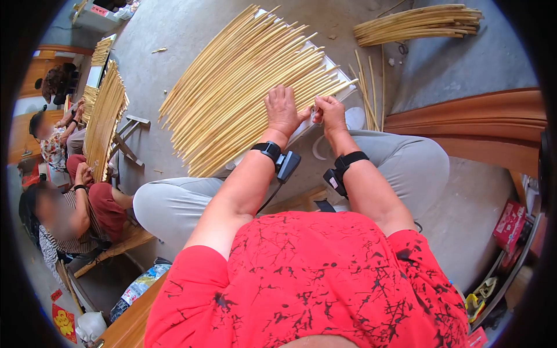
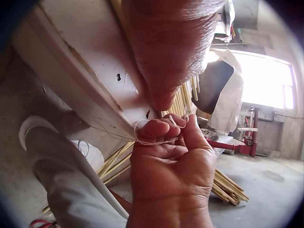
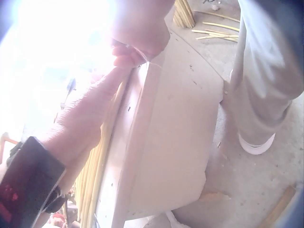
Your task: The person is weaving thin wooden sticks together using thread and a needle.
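Note:
A broad row of thin peeled sticks (image 1: pixel 243 87) lies side by side on a white board (image 1: pixel 339 72) in front of me. My left hand (image 1: pixel 282 110) rests over the near right sticks, its thumb reaching toward the right hand. My right hand (image 1: pixel 332 113) pinches a thin white string (image 2: pixel 156 141) just off the board's edge; in the left wrist view the string loops around its fingers. The left thumb tip comes right up to those fingers. In the right wrist view, glare washes out part of the left hand (image 3: pixel 80 111).
A bundle of sticks (image 1: pixel 418 24) lies on the floor at the back right, with a few loose sticks (image 1: pixel 371 87) nearer. Brown wooden panels (image 1: pixel 464 127) stand to the right. Two seated people work at another stick-covered board (image 1: pixel 104 116) on the left.

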Available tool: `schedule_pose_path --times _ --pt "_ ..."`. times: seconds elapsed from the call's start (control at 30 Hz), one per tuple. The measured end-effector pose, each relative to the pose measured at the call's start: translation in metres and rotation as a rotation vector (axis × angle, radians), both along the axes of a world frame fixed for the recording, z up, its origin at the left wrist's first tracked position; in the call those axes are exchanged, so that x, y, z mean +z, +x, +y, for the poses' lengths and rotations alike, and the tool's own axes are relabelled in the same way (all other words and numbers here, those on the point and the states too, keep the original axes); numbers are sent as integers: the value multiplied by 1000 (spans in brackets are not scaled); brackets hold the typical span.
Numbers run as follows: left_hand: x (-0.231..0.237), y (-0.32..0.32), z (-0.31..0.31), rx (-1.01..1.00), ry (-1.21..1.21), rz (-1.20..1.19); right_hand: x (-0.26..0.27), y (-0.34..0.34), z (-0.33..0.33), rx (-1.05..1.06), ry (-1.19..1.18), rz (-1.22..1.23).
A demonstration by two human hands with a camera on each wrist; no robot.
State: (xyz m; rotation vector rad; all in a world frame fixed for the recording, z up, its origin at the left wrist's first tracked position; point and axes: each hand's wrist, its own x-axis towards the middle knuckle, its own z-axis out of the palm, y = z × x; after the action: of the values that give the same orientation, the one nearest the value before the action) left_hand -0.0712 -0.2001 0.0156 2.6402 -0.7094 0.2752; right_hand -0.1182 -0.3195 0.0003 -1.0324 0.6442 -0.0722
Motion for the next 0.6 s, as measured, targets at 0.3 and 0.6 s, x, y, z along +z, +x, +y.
schedule_pose_path --times 0.3,0.6 --pt "-14 -9 -3 50 33 65 -7 3 1 34 -74 -40" --pt "-25 1 -4 -68 280 -3 -19 -3 4 60 -284 -56"
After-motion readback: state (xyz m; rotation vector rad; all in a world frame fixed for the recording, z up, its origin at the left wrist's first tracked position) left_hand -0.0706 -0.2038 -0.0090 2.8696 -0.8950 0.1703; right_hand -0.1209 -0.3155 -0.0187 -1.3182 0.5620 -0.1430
